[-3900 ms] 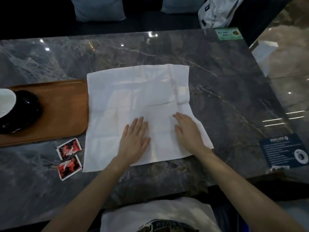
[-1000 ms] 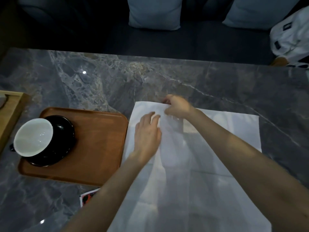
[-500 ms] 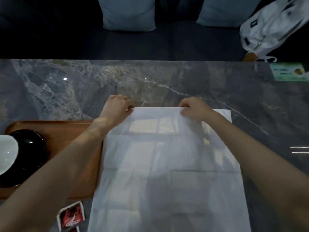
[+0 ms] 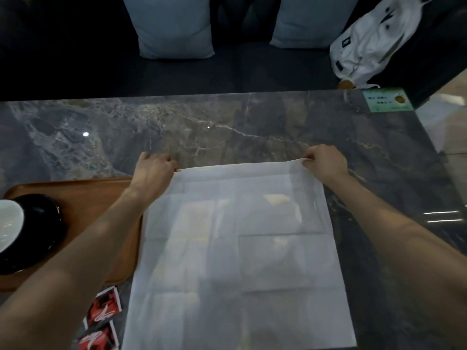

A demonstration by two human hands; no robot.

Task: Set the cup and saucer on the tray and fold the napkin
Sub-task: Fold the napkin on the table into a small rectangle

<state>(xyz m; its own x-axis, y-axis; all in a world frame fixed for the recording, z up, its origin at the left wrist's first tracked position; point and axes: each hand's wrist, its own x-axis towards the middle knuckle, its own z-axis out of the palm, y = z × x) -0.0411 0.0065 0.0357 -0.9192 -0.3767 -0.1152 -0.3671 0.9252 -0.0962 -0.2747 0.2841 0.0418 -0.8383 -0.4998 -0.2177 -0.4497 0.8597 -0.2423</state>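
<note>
A large white napkin (image 4: 240,253) lies spread flat on the dark marble table, creased into squares. My left hand (image 4: 151,173) pinches its far left corner and my right hand (image 4: 326,165) pinches its far right corner, with the far edge lifted slightly off the table. At the left, a wooden tray (image 4: 106,198) holds a black saucer (image 4: 43,228) with a white-lined cup (image 4: 8,223) on it, cut off by the frame's left edge. My left forearm crosses over the tray's right side.
Two red sachets (image 4: 102,314) lie near the front edge, left of the napkin. A green card (image 4: 386,99) sits at the table's far right corner. Beyond the table stand grey cushions (image 4: 174,26) and a white bag (image 4: 374,36) on a dark bench.
My hands have slid apart along the napkin's far edge, the right one to the far right corner, and the edge now lifts a little.
</note>
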